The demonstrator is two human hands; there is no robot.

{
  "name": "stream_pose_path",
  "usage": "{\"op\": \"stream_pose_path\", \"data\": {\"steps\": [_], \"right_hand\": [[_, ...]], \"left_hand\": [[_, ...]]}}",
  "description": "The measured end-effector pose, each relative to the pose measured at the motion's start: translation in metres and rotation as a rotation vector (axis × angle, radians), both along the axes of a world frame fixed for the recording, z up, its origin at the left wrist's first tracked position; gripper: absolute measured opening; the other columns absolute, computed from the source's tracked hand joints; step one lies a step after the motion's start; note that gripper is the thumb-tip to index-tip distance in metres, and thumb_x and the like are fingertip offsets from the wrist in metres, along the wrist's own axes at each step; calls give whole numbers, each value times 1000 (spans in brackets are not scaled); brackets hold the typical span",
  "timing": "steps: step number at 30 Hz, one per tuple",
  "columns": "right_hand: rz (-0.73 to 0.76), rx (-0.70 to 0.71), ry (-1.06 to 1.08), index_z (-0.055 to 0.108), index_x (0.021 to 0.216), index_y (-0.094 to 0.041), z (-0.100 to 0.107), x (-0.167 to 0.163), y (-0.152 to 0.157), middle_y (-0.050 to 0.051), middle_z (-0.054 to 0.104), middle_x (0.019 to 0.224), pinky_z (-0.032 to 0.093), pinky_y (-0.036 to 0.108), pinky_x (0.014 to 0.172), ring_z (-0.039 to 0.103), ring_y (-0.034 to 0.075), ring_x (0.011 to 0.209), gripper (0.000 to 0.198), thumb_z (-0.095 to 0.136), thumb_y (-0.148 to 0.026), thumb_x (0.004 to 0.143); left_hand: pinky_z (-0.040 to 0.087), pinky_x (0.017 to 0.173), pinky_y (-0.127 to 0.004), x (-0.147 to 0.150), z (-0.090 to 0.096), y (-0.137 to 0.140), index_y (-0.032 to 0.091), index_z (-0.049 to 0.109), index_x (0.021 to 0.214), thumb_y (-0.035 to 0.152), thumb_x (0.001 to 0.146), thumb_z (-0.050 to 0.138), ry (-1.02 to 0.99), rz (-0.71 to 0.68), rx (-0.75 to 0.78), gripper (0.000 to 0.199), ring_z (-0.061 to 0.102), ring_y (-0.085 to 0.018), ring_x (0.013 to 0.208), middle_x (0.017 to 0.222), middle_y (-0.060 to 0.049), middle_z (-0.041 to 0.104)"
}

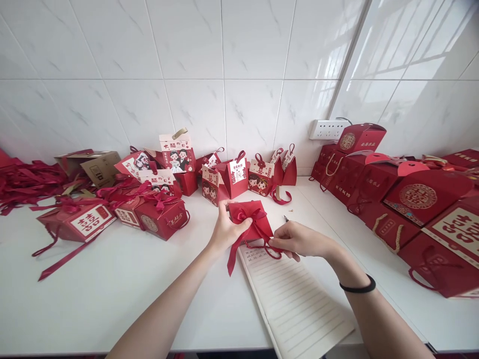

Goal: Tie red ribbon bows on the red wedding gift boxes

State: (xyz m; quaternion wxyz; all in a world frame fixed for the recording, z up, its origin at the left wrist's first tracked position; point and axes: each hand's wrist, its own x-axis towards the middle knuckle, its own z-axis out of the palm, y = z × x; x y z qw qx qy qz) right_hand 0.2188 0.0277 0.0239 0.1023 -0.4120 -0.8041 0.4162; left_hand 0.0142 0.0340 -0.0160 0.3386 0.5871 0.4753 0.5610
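Note:
A small red gift box is in my left hand, the thumb pressed on the bow at its front. The bow is tied from red ribbon, one tail hanging down to the left. My right hand is closed at the box's lower right corner, its fingertips pinching the other ribbon tail. A twisted red cord handle loops beneath those fingers. Under the box lies an open lined notebook with some handwriting at the top. A pen tip shows just behind my right hand, the rest hidden.
Finished-looking red boxes with ribbons stand at left, beside a heap of loose red ribbon. Several small decorated boxes line the tiled wall. Stacked red boxes fill the right side, below a white power strip.

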Motion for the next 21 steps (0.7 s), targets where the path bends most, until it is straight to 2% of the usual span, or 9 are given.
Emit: {"op": "stream_pose_path", "data": {"steps": [3,5,7,9,11,13,15,18,21], "right_hand": [[25,-64,-77,47,51,-17,-2,4,3,-1,52,47,29,21,37,45,9,37,35,49,-34,81],[-50,-7,-42,47,51,-17,-3,4,6,0,50,47,28,22,36,43,9,37,39,53,-44,80],[-222,194,130,51,59,-18,-5,1,8,1,52,53,35,23,41,47,11,45,41,56,-53,78],[-385,418,350,56,73,-18,-10,-6,11,4,57,72,44,25,51,54,16,64,39,59,-57,76],[-417,528,504,59,84,-19,-17,-15,15,7,56,92,51,30,67,56,20,87,38,62,-56,74],[-401,528,589,59,79,-20,-26,-24,18,9,51,100,51,36,80,52,23,101,37,62,-56,74],[-406,471,663,56,70,-19,-34,-30,20,9,49,102,50,38,87,50,23,106,38,62,-57,74],[-449,357,754,54,68,-19,-40,-34,20,9,48,108,50,38,88,50,23,109,39,63,-57,73],[-466,295,798,54,68,-19,-42,-35,20,9,50,111,49,38,88,50,23,109,39,64,-56,72]], "left_hand": [[48,79,-34,-1,0,0,23,33,100,28,67,69,-12,-9,-8,49,61,-17,83,92,-1,56],[48,80,-35,-1,0,0,23,34,101,29,67,69,-4,-29,6,49,61,-18,87,99,-3,56],[48,84,-35,-1,-1,0,23,34,104,30,68,69,18,-50,47,51,59,-19,94,109,-5,53],[46,88,-35,0,-2,-1,24,35,110,32,69,69,48,-64,95,54,56,-20,103,118,-7,49],[44,92,-35,0,-2,-1,24,36,114,34,71,69,84,-69,130,56,52,-21,111,123,-8,46],[41,96,-36,1,-3,-2,24,39,113,35,73,67,131,-62,172,50,48,-22,117,124,-8,47],[38,100,-38,1,-4,-2,24,47,105,34,77,63,187,-28,235,34,44,-23,122,121,-7,49],[37,99,-37,3,-6,-3,21,50,86,32,84,54,241,60,287,11,43,-22,122,113,-7,52],[39,96,-36,6,-9,-3,21,47,78,30,87,49,254,144,300,13,45,-21,120,106,-8,53]]}}
